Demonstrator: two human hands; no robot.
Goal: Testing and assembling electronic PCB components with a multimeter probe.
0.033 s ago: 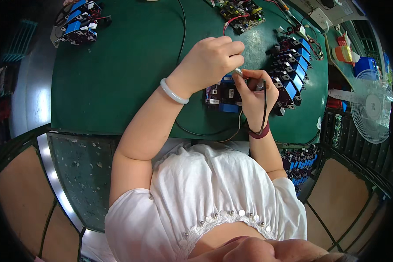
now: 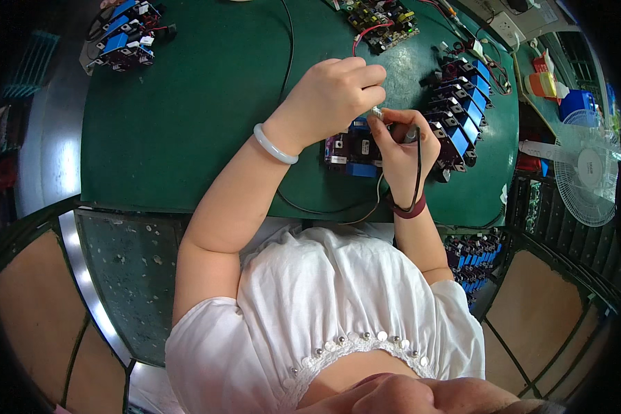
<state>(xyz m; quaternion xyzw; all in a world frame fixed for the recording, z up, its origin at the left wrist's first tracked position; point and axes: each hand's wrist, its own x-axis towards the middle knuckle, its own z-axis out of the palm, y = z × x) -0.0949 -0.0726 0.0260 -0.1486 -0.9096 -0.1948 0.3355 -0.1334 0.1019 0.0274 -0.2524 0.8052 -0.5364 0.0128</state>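
Over the middle right of the table my left hand (image 2: 339,93) is closed, its fingers curled; what they hold, if anything, is hidden. My right hand (image 2: 408,153) meets it from the right, wrapped round a pen-like tool (image 2: 412,134) with a grey end and a black cord running down to the wrist. Between the two sets of fingertips shows a small white connector (image 2: 377,112); which hand grips it I cannot tell. Just under both hands lies a dark circuit board (image 2: 352,153) with blue parts, partly covered by the right hand.
A row of similar boards (image 2: 462,117) with blue parts stands on the green table (image 2: 186,131) to the right. More boards (image 2: 123,38) sit at the far left, and a green-yellow board (image 2: 383,24) at the back. A white fan (image 2: 586,165) stands at right.
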